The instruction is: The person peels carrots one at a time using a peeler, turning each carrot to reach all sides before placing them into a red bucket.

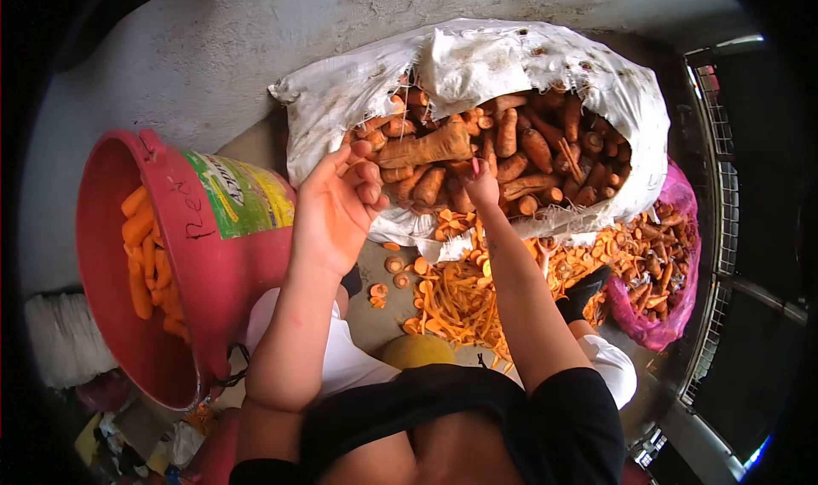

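Note:
My left hand (345, 195) is raised with its palm turned up and its fingers loosely curled and apart, holding nothing. A thick unpeeled carrot (426, 147) lies level between my two hands, its left end right by the left fingertips. My right hand (483, 185) is closed just below the carrot's right end. A small pink piece (475, 166) shows at its fingers; I cannot tell what it is. Both hands are over the torn mouth of a white woven sack (477, 63), which is full of dirty unpeeled carrots (537, 148).
A red bucket (192, 302) with peeled carrots (145, 251) stands at the left. Orange peelings (456, 302) and cut carrot ends (394, 265) cover the floor below the sack. A pink mesh bag (682, 293) of scraps lies right, near a metal-framed screen (716, 170).

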{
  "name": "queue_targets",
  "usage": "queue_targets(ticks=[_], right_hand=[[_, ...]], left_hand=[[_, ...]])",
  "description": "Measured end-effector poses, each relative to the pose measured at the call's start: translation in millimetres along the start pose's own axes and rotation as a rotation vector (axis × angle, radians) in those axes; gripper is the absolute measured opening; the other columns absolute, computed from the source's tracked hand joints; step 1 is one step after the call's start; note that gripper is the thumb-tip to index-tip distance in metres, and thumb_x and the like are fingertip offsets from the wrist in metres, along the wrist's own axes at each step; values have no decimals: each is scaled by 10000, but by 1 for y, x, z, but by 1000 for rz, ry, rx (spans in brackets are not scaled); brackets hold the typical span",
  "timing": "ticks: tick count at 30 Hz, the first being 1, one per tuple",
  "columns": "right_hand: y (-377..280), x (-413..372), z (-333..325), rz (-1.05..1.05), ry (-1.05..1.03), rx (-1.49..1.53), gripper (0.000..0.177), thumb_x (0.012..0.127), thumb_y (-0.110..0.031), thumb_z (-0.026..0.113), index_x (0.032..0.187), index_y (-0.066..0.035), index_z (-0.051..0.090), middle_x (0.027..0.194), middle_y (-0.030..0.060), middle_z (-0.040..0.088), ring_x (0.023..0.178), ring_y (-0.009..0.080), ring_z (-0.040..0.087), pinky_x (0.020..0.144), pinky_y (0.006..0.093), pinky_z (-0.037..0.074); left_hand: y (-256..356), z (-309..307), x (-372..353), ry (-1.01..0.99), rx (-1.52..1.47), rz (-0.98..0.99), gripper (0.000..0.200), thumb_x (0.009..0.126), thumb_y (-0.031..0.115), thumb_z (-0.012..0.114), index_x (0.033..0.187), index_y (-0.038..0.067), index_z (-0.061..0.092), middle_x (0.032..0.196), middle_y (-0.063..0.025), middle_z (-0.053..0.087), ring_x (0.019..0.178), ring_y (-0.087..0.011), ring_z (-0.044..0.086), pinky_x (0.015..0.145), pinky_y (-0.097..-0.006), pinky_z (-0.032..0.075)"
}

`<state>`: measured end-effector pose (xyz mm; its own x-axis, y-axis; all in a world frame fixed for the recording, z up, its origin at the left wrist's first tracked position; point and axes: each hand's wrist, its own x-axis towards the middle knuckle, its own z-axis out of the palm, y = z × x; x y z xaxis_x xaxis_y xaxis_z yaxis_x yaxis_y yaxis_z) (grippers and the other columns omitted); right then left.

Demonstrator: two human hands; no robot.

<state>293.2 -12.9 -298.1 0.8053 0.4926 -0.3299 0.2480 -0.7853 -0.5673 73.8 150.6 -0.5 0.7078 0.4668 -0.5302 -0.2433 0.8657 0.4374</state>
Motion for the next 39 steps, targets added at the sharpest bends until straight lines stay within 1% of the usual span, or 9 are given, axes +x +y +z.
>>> queue_targets(ticks=[6, 9, 13, 24, 29, 30, 32, 34, 39], right_hand=[[6, 12, 13, 13, -65, -39, 737, 713, -303, 773, 1316, -96, 402, 1054, 212, 646, 987, 383, 616, 822, 449, 494], [-5, 12, 13, 140, -123, -99, 732, 691, -310, 788, 1282, -99, 411, 1087, 194, 636, 1013, 369, 607, 835, 451, 491], [-23, 7, 1, 104, -199, -235, 490, 779, -284, 684, 1165, -104, 443, 1264, 110, 542, 1088, 313, 588, 874, 436, 495], [-22, 4, 4, 132, -198, -373, 500, 776, -285, 671, 1181, -97, 446, 1217, 147, 584, 1099, 297, 592, 887, 417, 496], [37, -27, -3, 182, -48, 70, 624, 686, -372, 752, 1121, 26, 548, 1058, 194, 653, 1017, 318, 624, 883, 395, 479], [92, -14, 16, 245, -137, 279, 456, 745, -381, 719, 905, 30, 599, 836, 149, 671, 766, 263, 664, 680, 362, 517], [68, -70, -39, 451, -379, 689, 337, 803, -360, 687, 747, -51, 564, 572, 44, 556, 456, 168, 527, 428, 299, 402], [45, -119, -67, 542, -489, 961, 324, 806, -399, 709, 709, -184, 486, 467, -52, 338, 377, 95, 314, 384, 255, 235], [-27, -191, -115, 249, -369, 1369, 225, 840, -230, 685, 979, -120, 547, 510, -64, 409, 324, 53, 262, 334, 224, 217]], left_hand=[[-2, 0, 0, 22, -1, -25, 242, 934, 251, 513, 1068, 51, 541, 778, -25, 558, 619, -112, 524, 649, -284, 472], [-4, 7, -2, 29, 11, -41, 218, 945, 248, 501, 1050, 61, 544, 775, -20, 534, 645, -113, 494, 656, -265, 430], [-6, 8, -3, 8, 12, -35, 227, 938, 254, 511, 1053, 63, 554, 768, -18, 547, 641, -116, 502, 656, -264, 433], [-6, 5, -4, -39, 8, -17, 230, 920, 260, 547, 1050, 72, 566, 776, 1, 598, 619, -94, 560, 643, -271, 482], [-4, 4, -4, -54, 7, -10, 218, 923, 251, 543, 1035, 67, 573, 775, -4, 594, 613, -96, 556, 639, -267, 488], [-4, 5, -5, -43, 14, -4, 214, 923, 248, 542, 1031, 67, 577, 774, -3, 592, 604, -95, 549, 641, -267, 485], [-3, 2, -6, -67, 11, -2, 206, 920, 244, 542, 1022, 69, 585, 773, 0, 590, 607, -94, 545, 646, -271, 485], [-6, 4, -9, -30, 43, 27, 201, 913, 242, 545, 1009, 74, 598, 772, 6, 592, 628, -94, 550, 647, -260, 477], [-32, 7, -7, 139, 301, 80, 375, 863, 399, 592, 1112, 118, 571, 957, -27, 602, 904, -150, 566, 901, -378, 418]])
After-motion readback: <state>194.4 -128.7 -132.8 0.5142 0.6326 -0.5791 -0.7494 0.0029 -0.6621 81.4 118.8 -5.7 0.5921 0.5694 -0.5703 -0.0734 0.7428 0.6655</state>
